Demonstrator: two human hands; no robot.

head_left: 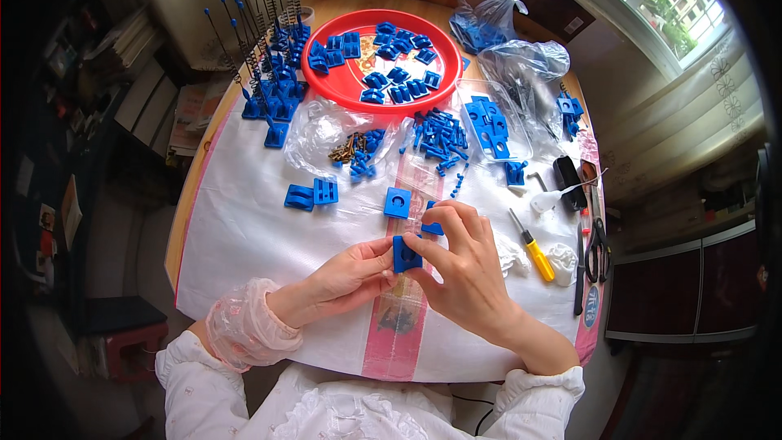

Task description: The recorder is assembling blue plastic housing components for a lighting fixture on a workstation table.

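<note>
— White sheeting point(244, 228) covers the round table. What are you holding?

— A small blue plastic block point(406, 254), pinched by my left hand point(346, 277) and right hand point(464, 265), fingertips closed narrow on it, near the table's six o'clock edge.

— Nearby?

— Another blue square piece point(397, 202) at twelve o'clock, a yellow-handled screwdriver point(533, 248) at three, a red tray point(383, 61) of blue parts far beyond.

Both forearms came up from the near edge of the table and met over its middle. The left hand point(346, 275) lay palm-up and slightly curled, thumb and fingertips point(389, 259) pinched together at the front. The right hand point(460, 265) arched over from the right, wrist bent, thumb and forefinger closed against the left hand's fingertips, the other fingers loosely curled.
</note>
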